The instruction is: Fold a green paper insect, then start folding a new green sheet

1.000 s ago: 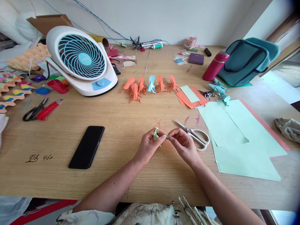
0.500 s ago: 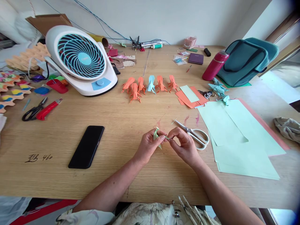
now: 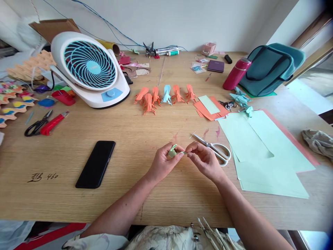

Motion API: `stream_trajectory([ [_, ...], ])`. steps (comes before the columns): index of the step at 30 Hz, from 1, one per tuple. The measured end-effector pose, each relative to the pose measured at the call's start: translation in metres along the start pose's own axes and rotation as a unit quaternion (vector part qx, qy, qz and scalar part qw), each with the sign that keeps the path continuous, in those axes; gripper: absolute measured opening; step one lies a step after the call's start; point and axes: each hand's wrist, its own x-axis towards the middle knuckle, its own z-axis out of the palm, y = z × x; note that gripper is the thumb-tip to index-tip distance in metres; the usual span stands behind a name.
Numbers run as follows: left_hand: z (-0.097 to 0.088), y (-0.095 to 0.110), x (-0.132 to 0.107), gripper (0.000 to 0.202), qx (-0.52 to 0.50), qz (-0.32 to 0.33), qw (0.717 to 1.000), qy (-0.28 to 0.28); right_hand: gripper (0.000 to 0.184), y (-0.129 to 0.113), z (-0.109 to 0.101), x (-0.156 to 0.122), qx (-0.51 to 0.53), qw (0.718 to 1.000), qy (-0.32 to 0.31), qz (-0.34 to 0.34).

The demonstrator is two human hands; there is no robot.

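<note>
A small folded piece of light green paper (image 3: 172, 151) is pinched between the thumb and fingers of my left hand (image 3: 164, 161). My right hand (image 3: 205, 160) pinches a thin end of the same paper, and the two sets of fingertips almost meet. Part of the folded paper is hidden by my fingers. White-handled scissors (image 3: 220, 152) lie just beyond my right hand, their tips pointing up and left. Farther back stands a group of folded paper insects, several orange (image 3: 148, 103) and one light blue (image 3: 167, 94).
To the right lie large pale green sheets (image 3: 273, 177), orange paper (image 3: 221, 110), keys (image 3: 229, 105) and teal folded pieces (image 3: 240, 99). A red bottle (image 3: 236, 74) and teal bag (image 3: 270, 71) stand behind. On the left are a phone (image 3: 95, 164), black scissors (image 3: 36, 125) and a fan (image 3: 90, 67).
The green paper has turned in my left fingers, and its lower tip no longer shows below them. My right fingers stay at its thin end. The whole view has shifted slightly.
</note>
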Motion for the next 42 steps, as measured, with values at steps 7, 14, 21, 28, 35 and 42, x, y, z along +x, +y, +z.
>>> stream_trajectory([
  [7, -0.002, 0.001, 0.000, 0.006, 0.090, 0.071, 0.993, -0.019, 0.009, 0.001, 0.002, 0.000, 0.008, 0.999, 0.028, 0.022],
  [14, -0.001, 0.000, 0.000, 0.004, 0.100, 0.078, 0.992, -0.021, 0.010, 0.005, 0.002, 0.001, 0.067, 0.997, -0.010, 0.022],
  [21, 0.000, -0.004, -0.001, 0.002, 0.115, 0.079, 0.990, -0.020, 0.008, 0.002, 0.001, 0.000, 0.058, 0.997, -0.035, 0.030],
  [28, -0.001, -0.009, -0.001, 0.007, 0.185, 0.133, 0.973, -0.015, 0.020, -0.006, 0.001, 0.000, 0.019, 0.999, -0.045, 0.019],
  [35, -0.005, -0.017, 0.001, 0.008, 0.191, 0.211, 0.958, -0.038, 0.030, -0.007, 0.002, 0.000, -0.005, 0.999, -0.042, 0.023],
  [42, -0.006, -0.017, 0.001, 0.009, 0.207, 0.222, 0.952, -0.046, 0.030, -0.002, -0.001, 0.001, 0.058, 0.995, -0.061, 0.061],
])
